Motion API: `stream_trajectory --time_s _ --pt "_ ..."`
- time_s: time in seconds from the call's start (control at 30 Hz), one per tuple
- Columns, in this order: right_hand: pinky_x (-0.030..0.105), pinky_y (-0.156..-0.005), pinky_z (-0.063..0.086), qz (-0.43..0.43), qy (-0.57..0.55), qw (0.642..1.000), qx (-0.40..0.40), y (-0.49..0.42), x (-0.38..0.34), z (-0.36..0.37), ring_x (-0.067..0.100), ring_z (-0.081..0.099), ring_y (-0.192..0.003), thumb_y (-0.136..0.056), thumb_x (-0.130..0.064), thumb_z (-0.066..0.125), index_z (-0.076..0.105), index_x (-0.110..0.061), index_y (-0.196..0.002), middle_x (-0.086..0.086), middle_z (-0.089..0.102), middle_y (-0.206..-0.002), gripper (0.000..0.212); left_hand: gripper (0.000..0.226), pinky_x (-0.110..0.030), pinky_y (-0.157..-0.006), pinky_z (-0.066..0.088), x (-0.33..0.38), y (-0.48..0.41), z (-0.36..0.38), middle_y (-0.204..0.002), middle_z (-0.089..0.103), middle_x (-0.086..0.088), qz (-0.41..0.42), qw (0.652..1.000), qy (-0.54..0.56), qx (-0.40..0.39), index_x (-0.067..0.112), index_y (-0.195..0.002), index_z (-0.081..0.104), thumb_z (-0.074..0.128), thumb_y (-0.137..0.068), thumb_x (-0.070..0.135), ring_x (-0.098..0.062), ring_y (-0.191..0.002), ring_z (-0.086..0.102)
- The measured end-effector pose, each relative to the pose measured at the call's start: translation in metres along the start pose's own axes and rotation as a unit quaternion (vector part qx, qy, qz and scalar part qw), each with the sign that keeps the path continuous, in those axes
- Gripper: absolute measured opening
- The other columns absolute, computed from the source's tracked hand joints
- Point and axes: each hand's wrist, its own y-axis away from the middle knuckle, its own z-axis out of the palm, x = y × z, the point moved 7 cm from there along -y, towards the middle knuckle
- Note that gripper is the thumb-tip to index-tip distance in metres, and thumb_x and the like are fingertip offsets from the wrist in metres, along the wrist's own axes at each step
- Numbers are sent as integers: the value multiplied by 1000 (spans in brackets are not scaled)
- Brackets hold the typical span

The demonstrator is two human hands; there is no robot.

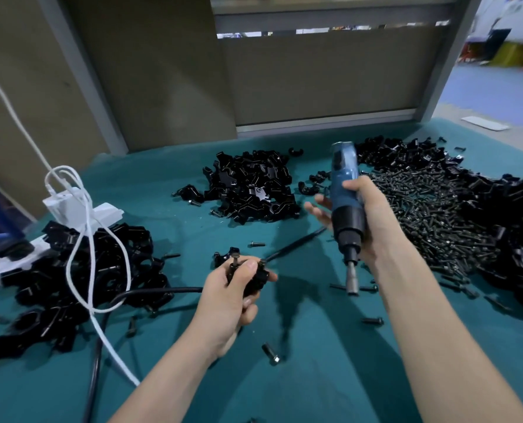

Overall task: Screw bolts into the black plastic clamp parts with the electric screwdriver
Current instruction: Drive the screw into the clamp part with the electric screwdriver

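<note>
The left hand (232, 297) grips a clamp (255, 280), its bolts (234, 261) standing undriven; the right hand (373, 221) grips the screwdriver (345, 209), apart from them. Big piles of parts (254, 187) seem left.

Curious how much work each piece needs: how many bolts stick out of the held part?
2: a left bolt and a right bolt stand up from the clamp; the left hand may hide more.

Blue electric screwdriver (345, 203): black collar, socket bit pointing down, held near-upright at 2 o'clock from the clamp part (255, 279). This clamp part: black, held at centre, two bolts (234, 259) standing proud. Loose bolt heap (431, 215) at 3 o'clock.
</note>
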Motion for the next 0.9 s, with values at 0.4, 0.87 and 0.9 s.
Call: stream_trajectory --time_s 0.4,0.87,0.9 --pt "22 -50 51 -64 -225 971 -46 8 5 -1 10 56 -52 -83 -34 64 56 -13 -110 3 71 -102 35 6 -21 -42 41 9 3 -11 -77 70 -3 81 919 -385 -32 26 -83 61 63 -88 30 -10 -51 53" --pt "20 -49 45 -120 -247 961 42 19 -8 -10 9 47 -46 -89 -17 59 60 -17 -73 -6 64 -73 15 14 -17 -42 39 4 11 4 -67 59 4 100 886 -449 -63 32 -77 54 67 -84 34 -3 -44 45" --pt "20 -49 45 -120 -246 961 42 19 -7 -9 9 47 -46 -89 -17 59 57 -17 -77 -7 65 -73 12 15 -16 -41 38 4 12 4 -66 58 5 102 885 -450 -63 33 -77 53 66 -84 35 -3 -43 44"
